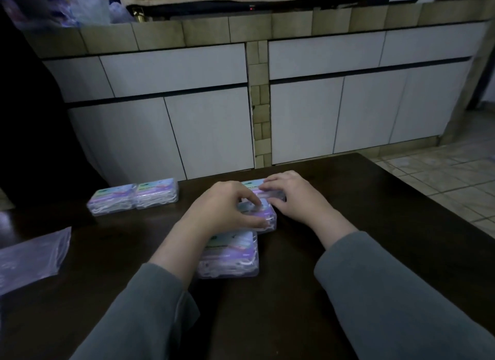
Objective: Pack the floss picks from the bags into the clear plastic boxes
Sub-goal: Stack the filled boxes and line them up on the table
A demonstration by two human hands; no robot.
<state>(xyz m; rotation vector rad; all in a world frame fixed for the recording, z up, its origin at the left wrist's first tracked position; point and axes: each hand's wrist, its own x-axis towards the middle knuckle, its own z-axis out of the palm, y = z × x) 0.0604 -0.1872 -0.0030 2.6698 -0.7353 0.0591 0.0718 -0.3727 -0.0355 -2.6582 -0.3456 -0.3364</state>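
Observation:
Three clear plastic boxes of floss picks lie in a row down the middle of the dark table. My left hand (227,209) grips the middle box (263,216), fingers curled over its top and thumb along its near side. My right hand (292,196) holds the far box (253,185), fingers over its lid and thumb at its near edge. The near box (233,255) lies partly under my left wrist. Two more filled boxes (134,196) sit side by side at the left. An emptied plastic bag (29,258) lies at the left edge.
The dark wooden table (361,225) ends at the right above a tiled floor (442,177). White cabinet doors (209,129) under a tiled counter stand just behind the table. Plastic bags and a dark appliance sit on the counter top.

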